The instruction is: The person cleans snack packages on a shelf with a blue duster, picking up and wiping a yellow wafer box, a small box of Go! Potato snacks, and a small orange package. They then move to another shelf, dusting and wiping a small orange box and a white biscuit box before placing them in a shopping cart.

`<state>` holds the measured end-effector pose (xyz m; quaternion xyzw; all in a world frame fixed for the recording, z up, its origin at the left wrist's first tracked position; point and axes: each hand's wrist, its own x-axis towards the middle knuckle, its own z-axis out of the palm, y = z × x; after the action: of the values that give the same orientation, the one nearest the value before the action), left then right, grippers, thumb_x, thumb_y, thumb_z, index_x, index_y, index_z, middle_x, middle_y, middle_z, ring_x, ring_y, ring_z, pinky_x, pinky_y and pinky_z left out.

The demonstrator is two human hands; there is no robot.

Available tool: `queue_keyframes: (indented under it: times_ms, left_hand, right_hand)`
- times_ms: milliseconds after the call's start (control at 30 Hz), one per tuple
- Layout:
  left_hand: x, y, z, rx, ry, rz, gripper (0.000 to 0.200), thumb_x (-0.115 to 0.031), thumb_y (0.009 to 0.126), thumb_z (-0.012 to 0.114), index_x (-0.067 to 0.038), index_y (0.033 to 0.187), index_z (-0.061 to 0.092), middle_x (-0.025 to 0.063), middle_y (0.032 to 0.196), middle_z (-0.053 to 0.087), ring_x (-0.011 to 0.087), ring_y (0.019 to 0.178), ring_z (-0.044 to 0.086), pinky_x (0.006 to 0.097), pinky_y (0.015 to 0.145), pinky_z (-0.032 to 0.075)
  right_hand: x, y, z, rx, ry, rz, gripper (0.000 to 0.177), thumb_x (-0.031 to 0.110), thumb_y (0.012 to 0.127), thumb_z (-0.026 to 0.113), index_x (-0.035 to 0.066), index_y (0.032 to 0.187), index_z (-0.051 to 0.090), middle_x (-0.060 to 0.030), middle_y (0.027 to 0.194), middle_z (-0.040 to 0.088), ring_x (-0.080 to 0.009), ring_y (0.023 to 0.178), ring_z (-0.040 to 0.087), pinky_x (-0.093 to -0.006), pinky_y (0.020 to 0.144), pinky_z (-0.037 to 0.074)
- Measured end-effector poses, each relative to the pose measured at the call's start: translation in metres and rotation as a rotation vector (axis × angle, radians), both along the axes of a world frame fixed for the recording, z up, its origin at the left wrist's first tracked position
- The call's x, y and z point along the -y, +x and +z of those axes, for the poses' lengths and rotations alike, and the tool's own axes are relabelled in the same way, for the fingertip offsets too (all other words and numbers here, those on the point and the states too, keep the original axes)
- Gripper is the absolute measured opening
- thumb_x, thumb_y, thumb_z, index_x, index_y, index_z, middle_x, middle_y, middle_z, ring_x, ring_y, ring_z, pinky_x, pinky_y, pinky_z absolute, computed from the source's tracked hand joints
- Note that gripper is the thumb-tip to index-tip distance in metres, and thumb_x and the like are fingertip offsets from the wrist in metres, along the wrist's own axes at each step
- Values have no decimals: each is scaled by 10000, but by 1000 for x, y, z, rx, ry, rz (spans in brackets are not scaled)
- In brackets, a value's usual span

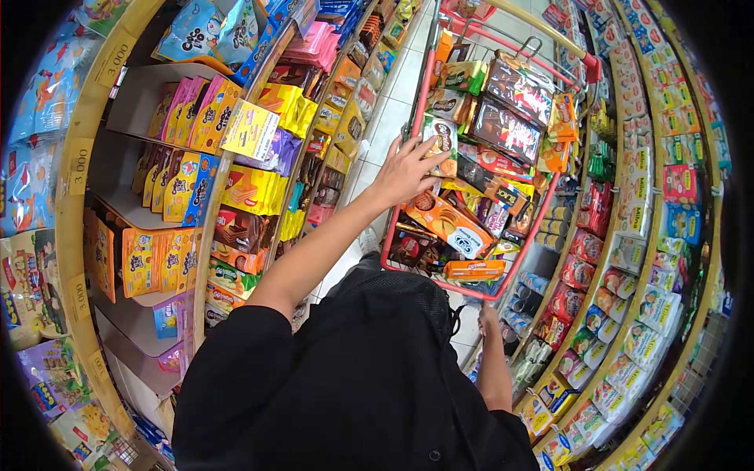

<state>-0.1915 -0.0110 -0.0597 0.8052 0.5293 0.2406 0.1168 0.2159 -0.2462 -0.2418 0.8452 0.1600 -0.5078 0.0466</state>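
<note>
My left hand (404, 171) reaches over the left rim of a shopping cart (385, 253). Its fingers are spread, and the tips rest on a white and brown snack pack (442, 141) in the cart. Below the cart's near right corner is my right hand (488, 316), with its fingers curled closed; what they hold, if anything, cannot be made out. Near my left hand lies a long orange biscuit pack (449, 224). Large dark brown packs (506, 129) are piled farther in, and a small orange pack (474, 269) lies at the near end.
Shelves with yellow wafer packs (255, 190) and orange packs (157, 261) stand close on the left. Shelves of bagged goods (565, 302) curve along the right. Pale floor tiles (385, 118) show between the cart and the left shelves. A yellow bar (542, 31) crosses the cart's far end.
</note>
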Motion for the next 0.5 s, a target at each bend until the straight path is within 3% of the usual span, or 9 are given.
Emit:
queue_keyframes:
  times_ms: [100, 200, 300, 333, 500]
  left_hand:
    - [0, 5, 16, 170, 98, 100, 429, -265, 798, 628, -182, 1212, 548, 129, 1158, 566, 297, 1051, 530, 402, 939, 372]
    - [8, 5, 53, 593, -214, 291, 327, -254, 842, 593, -76, 1116, 602, 132, 959, 652, 256, 849, 623, 343, 808, 458]
    - [20, 7, 50, 866, -90, 370, 328, -222, 872, 564, -13, 1124, 579, 141, 917, 665, 193, 790, 654, 273, 711, 488]
    - [25, 5, 49, 924, -96, 376, 335, -205, 888, 544, 16, 1138, 561, 153, 959, 658, 151, 879, 638, 260, 732, 482]
    - [58, 0, 44, 1001, -115, 454, 347, -213, 885, 559, 36, 1126, 563, 142, 920, 662, 130, 832, 630, 258, 714, 482]
  right_hand:
    - [-5, -6, 7, -22, 68, -87, 653, 667, 844, 269, 98, 544, 379, -41, 462, 374, -181, 345, 367, -313, 322, 287]
    - [33, -29, 8, -24, 72, -123, 684, 669, 845, 276, 76, 529, 403, -70, 446, 398, -211, 335, 399, -314, 315, 309]
    - [44, -15, -14, -121, -110, 22, 705, 650, 857, 279, 31, 562, 441, -87, 458, 408, -231, 328, 390, -335, 315, 310]
    - [40, -4, -28, -130, -158, 114, 700, 640, 863, 279, 24, 582, 454, -87, 476, 411, -227, 334, 377, -334, 317, 304]
    - [25, -24, -2, -160, -115, 100, 638, 634, 873, 247, 72, 634, 434, -51, 437, 357, -202, 320, 358, -330, 306, 303]
